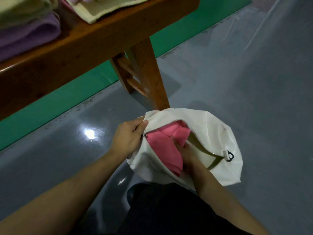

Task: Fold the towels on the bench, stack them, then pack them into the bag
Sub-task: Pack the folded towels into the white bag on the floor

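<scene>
A white zippered bag (211, 131) sits on the grey floor by the bench leg, its mouth open. A folded pink towel (162, 145) lies inside it. My left hand (128, 134) pinches the bag's left rim near the zipper end and holds the mouth apart. My right hand (186, 153) is inside the opening, against the pink towel; its fingertips are hidden under the towel's fold. On the wooden bench (94, 39) at top left rests a folded purple towel (28, 34) under a pale green one (18, 12). A cream towel (101, 11) lies further right.
The bench leg (149, 73) stands just behind the bag. A green strip (59, 102) runs along the floor under the bench. My dark-clothed knee (166, 206) is at the bottom centre. Glossy grey floor spreads to the right.
</scene>
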Demonstrator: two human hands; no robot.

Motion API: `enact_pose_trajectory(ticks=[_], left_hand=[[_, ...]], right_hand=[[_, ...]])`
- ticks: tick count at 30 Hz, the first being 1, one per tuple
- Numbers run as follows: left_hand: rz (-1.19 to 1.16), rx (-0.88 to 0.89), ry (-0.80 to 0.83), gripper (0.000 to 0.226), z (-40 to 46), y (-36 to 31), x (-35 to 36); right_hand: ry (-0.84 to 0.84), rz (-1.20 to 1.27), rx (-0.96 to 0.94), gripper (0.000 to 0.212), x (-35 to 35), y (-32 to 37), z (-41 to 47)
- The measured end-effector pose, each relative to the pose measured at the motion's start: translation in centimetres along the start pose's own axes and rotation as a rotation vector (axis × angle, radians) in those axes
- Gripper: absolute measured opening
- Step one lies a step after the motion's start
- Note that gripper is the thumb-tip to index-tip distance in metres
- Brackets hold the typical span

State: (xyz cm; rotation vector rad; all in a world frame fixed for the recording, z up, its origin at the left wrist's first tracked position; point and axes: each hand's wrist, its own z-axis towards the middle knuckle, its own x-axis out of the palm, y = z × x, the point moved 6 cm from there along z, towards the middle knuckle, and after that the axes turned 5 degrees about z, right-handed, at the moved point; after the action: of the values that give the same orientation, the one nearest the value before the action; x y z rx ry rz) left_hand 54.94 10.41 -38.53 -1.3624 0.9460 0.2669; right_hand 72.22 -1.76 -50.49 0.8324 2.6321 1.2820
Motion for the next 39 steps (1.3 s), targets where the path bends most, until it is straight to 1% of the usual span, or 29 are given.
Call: enact_pose_trajectory(ticks=[2,3,4,5,7,8,10,12,14,15,16,17,18,19,20,21,22,23,24,26,28,30,32,35,37,39], left_hand=[[0.001,0.011,0.007,0.030,0.1,0.4,-0.6],[-0.012,0.015,0.030,0.029,0.1,0.4,-0.6],[-0.023,0.016,0.056,0.028,0.1,0.4,-0.5],[-0.023,0.022,0.077,0.028,0.1,0.3,-0.3],[0.000,0.029,0.083,0.032,0.3,0.2,-0.1],[0.013,0.026,0.072,0.034,0.4,0.2,-0.1],[0.046,0.020,0.064,0.035,0.6,0.4,0.1],[0.092,0.030,0.077,0.037,0.8,0.2,0.5],[0.124,0.046,0.088,0.035,1.4,-0.1,1.0],[0.139,0.062,0.099,0.035,1.6,-0.3,1.3],[0.165,0.088,0.107,0.040,1.8,-0.6,1.6],[0.201,0.127,0.109,0.049,1.8,-1.0,1.9],[0.243,0.205,0.086,0.056,1.8,-1.7,2.0],[0.296,0.328,0.062,0.056,1.7,-2.6,2.2],[0.360,0.474,0.063,0.051,1.4,-3.5,2.7],[0.436,0.594,0.104,0.046,1.0,-4.2,3.5],[0.523,0.661,0.176,0.044,0.7,-4.3,4.5],[0.618,0.673,0.250,0.046,0.5,-4.1,5.5],[0.704,0.651,0.302,0.051,0.6,-3.5,6.3],[0.806,0.580,0.340,0.066,1.3,-2.1,7.1],[0.851,0.499,0.389,0.088,2.1,-0.6,7.5],[0.860,0.445,0.444,0.106,2.7,0.6,8.1],[0.836,0.411,0.490,0.118,3.0,1.3,8.7],[0.838,0.393,0.529,0.129,3.3,1.9,9.2],[0.852,0.389,0.551,0.129,3.4,1.9,9.0],[0.855,0.381,0.572,0.128,3.4,1.6,8.5]], right_hand=[[-0.037,-0.234,-0.077,0.066,0.2,1.1,1.0],[-0.049,-0.334,-0.102,0.076,0.2,1.5,1.4],[-0.035,-0.357,-0.096,0.085,0.3,1.8,1.8],[0.002,-0.310,-0.085,0.091,0.5,2.3,1.8],[0.113,-0.182,-0.041,0.086,1.0,2.6,1.9],[0.147,-0.170,-0.030,0.081,1.1,2.7,2.0],[0.151,-0.236,-0.044,0.075,1.1,2.8,2.5],[0.042,-0.332,-0.101,0.073,0.9,2.9,2.8],[-0.111,-0.481,-0.160,0.080,0.3,3.1,2.5],[-0.179,-0.514,-0.209,0.076,-0.1,3.2,1.7],[-0.230,-0.496,-0.293,0.066,-0.6,3.1,0.8],[-0.272,-0.475,-0.392,0.055,-0.9,3.0,-0.6],[-0.324,-0.485,-0.506,0.049,-1.2,2.7,-1.8],[-0.362,-0.530,-0.613,0.049,-1.1,2.6,-3.1],[-0.388,-0.616,-0.713,0.050,-1.0,2.4,-3.8],[-0.397,-0.716,-0.807,0.049,-0.7,2.3,-4.1],[-0.379,-0.831,-0.890,0.047,-0.3,2.1,-3.9],[-0.334,-0.958,-0.942,0.048,0.3,1.9,-3.6],[-0.281,-1.099,-0.967,0.052,0.6,1.2,-2.9],[-0.174,-1.374,-1.001,0.059,0.9,-0.2,-1.4],[-0.038,-1.536,-0.945,0.066,0.2,-1.7,0.3],[0.093,-1.536,-0.797,0.080,-0.5,-1.7,1.3],[0.107,-1.420,-0.700,0.088,-1.3,-1.0,1.7],[0.136,-1.262,-0.666,0.079,-1.6,0.0,0.2],[0.101,-1.156,-0.646,0.078,-1.8,0.8,-1.0],[-0.012,-1.044,-0.635,0.078,-1.8,2.7,-2.4]])
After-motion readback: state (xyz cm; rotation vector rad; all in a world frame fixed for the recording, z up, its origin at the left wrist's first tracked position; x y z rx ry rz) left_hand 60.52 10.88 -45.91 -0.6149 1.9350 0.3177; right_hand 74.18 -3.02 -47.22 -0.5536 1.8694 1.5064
